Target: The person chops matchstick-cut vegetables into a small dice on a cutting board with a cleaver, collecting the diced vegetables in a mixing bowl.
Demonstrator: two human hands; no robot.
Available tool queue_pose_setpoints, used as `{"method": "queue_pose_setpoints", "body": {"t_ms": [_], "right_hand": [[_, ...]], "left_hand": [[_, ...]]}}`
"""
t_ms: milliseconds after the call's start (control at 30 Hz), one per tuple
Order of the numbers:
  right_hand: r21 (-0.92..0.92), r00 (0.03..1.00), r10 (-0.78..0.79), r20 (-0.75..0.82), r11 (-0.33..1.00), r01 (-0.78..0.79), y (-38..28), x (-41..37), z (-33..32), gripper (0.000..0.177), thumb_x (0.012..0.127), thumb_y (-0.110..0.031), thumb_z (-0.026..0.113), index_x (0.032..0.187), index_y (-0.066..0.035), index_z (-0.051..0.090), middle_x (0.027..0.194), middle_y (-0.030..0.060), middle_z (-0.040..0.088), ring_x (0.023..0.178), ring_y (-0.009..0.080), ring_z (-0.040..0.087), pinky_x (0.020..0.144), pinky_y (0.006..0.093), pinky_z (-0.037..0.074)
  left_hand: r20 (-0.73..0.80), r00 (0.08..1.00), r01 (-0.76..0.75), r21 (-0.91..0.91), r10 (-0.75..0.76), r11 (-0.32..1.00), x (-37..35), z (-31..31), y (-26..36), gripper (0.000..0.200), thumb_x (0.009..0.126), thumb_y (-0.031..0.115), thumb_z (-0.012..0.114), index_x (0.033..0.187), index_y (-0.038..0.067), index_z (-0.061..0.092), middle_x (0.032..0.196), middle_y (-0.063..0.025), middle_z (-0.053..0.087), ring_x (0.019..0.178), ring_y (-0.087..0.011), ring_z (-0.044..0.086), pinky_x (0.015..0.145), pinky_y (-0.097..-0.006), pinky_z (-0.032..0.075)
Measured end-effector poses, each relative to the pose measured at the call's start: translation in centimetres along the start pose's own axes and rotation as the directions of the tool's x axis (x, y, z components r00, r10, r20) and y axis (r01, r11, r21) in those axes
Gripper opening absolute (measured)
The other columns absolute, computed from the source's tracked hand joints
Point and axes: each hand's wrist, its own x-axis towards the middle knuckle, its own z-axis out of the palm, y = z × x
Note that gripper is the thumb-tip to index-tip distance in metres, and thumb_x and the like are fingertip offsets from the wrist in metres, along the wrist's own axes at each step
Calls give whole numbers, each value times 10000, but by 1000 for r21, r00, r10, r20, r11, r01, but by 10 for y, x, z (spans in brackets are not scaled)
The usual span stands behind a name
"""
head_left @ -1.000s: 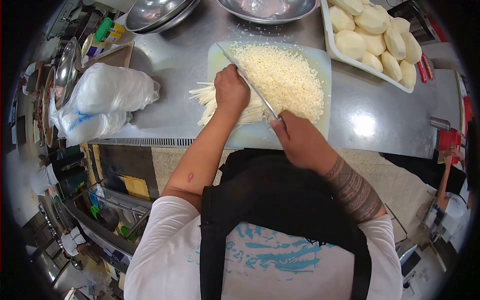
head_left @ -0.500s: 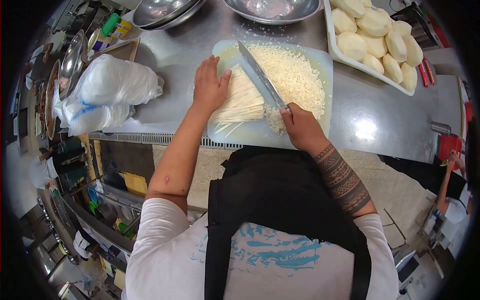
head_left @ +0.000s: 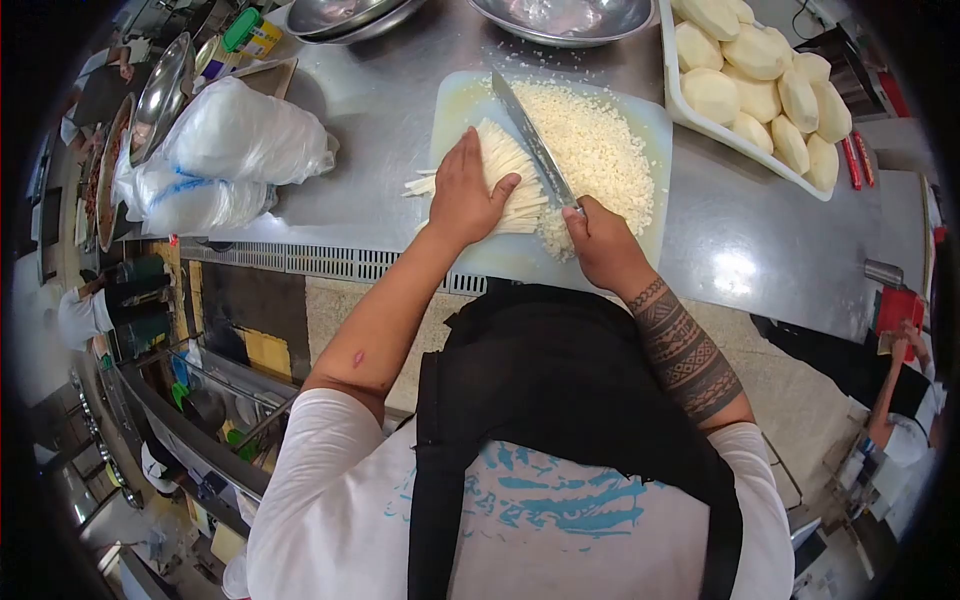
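A pale cutting board lies on the steel table in front of me. My left hand rests flat on a bundle of thin pale strips, its thumb held away from the fingers. Some strip ends poke out past the left side of that hand. In my closed right hand is the handle of a large kitchen knife. Its blade points away from me, between the strips and a spread of finely diced white pieces covering the board's right part.
A white tray of large peeled, potato-like pieces stands at the back right. Metal bowls sit along the far side. Filled plastic bags lie to the left. Another person's hand shows at the far right.
My left hand has moved right across the strips, and the bundle is now fanned out, with ends sticking out leftward. The knife stays in my right hand, nearly in place.
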Motion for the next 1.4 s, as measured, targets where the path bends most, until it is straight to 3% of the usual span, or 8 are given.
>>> {"method": "queue_pose_setpoints", "body": {"t_ms": [67, 133, 233, 533, 833, 900, 1100, 1400], "right_hand": [[7, 1000, 16, 16, 1000, -16, 1, 0, -1, 407, 1112, -378, 485, 1072, 10, 602, 882, 300, 693, 875, 513, 674, 785, 573, 526], [7, 1000, 18, 11, 1000, -18, 3, 0, -1, 411, 1110, -374, 483, 1075, 19, 600, 901, 314, 689, 888, 516, 671, 795, 571, 521], [42, 1000, 17, 7, 999, -17, 4, 0, 0, 408, 1105, -365, 495, 1071, 28, 599, 920, 328, 685, 896, 520, 668, 795, 566, 515], [205, 989, 100, 110, 971, -121, 3, 2, -1, 414, 1086, -351, 545, 1016, 52, 607, 868, 309, 667, 851, 489, 665, 765, 523, 508], [40, 1000, 4, 4, 999, -5, -5, -1, 9, 383, 1077, -338, 540, 1048, 41, 580, 902, 334, 687, 883, 521, 673, 793, 568, 517], [10, 1000, 6, -6, 1000, -6, -9, -3, 17, 371, 1079, -321, 551, 1070, 48, 593, 892, 319, 688, 872, 500, 679, 782, 536, 520], [-20, 1000, -14, -13, 1000, 14, -7, -2, 12, 360, 1086, -313, 544, 1082, 43, 596, 895, 311, 695, 877, 507, 682, 787, 541, 523], [27, 989, 135, 53, 990, -136, -59, -62, -23, 363, 1091, -318, 534, 1043, 38, 589, 886, 332, 680, 894, 531, 667, 779, 567, 516]], "left_hand": [[3, 1000, 28, -48, -28, 998, -9, -11, 6, 1051, 968, 621, 647, 1630, -82, 233, 1660, -344, 296, 1540, -495, 303, 1269, -572, 228], [17, 983, -181, 204, 181, 962, -26, -25, 19, 1152, 895, 703, 675, 1665, -22, 217, 1714, -327, 176, 1588, -506, 187, 1275, -639, 141], [150, 935, -345, 159, 323, 925, -41, -13, 14, 1214, 831, 746, 696, 1667, -3, 235, 1729, -312, 153, 1603, -504, 148, 1264, -685, 94], [24, 980, -196, 270, 197, 943, -6, 17, 15, 1225, 819, 729, 717, 1663, -15, 233, 1723, -302, 184, 1599, -506, 149, 1270, -665, 112], [23, 974, -226, 71, 225, 972, -20, -11, 40, 933, 950, 426, 695, 1650, -13, 263, 1707, -313, 215, 1595, -506, 165, 1280, -660, 77], [-188, 967, -154, 103, 171, 983, -11, 5, 40, 695, 959, 355, 680, 1513, -13, 481, 1606, -277, 403, 1523, -487, 316, 1252, -652, 167], [-230, 958, -134, 177, 174, 975, 25, 25, 27, 272, 905, 178, 634, 1160, 102, 687, 1237, -119, 619, 1181, -343, 543, 1019, -534, 370], [-231, 956, -125, 238, 181, 963, 26, 30, 27, 262, 874, 142, 615, 1115, 162, 718, 1216, -105, 617, 1155, -333, 543, 1004, -528, 361]]}}
